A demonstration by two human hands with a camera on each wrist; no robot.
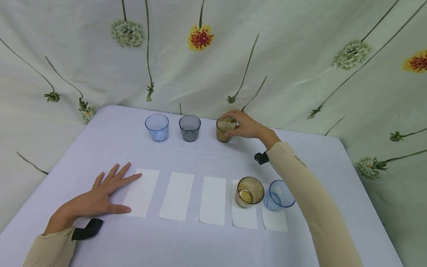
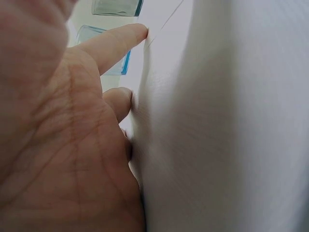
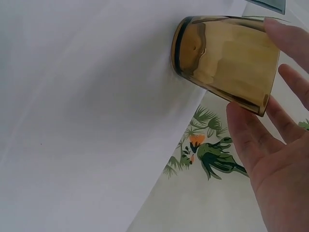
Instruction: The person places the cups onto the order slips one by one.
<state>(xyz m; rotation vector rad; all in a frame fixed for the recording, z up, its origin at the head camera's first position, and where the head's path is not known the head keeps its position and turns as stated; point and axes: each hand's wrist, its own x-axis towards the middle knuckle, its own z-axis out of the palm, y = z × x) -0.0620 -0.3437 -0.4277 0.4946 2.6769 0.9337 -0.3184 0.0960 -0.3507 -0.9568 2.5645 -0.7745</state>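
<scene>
At the back of the table, my right hand [image 1: 247,126] holds an amber glass [image 1: 221,135] by its upper part, thumb on one side and fingers on the other. In the right wrist view the amber glass [image 3: 231,60] stands upright on the cloth, fingertips at its rim. My left hand [image 1: 100,196] lies with spread fingers on the table at the left; its index finger and thumb reach onto the leftmost white paper strip [image 1: 145,196]. Left of the held glass stand a grey glass [image 1: 189,129] and a blue glass [image 1: 157,129].
Several white paper strips lie in a row across the middle, among them a central one [image 1: 212,202]. A second amber glass [image 1: 250,194] and another blue glass [image 1: 278,198] stand on the two rightmost strips, below the right forearm. Flower-printed fabric [image 1: 283,55] hangs behind the table.
</scene>
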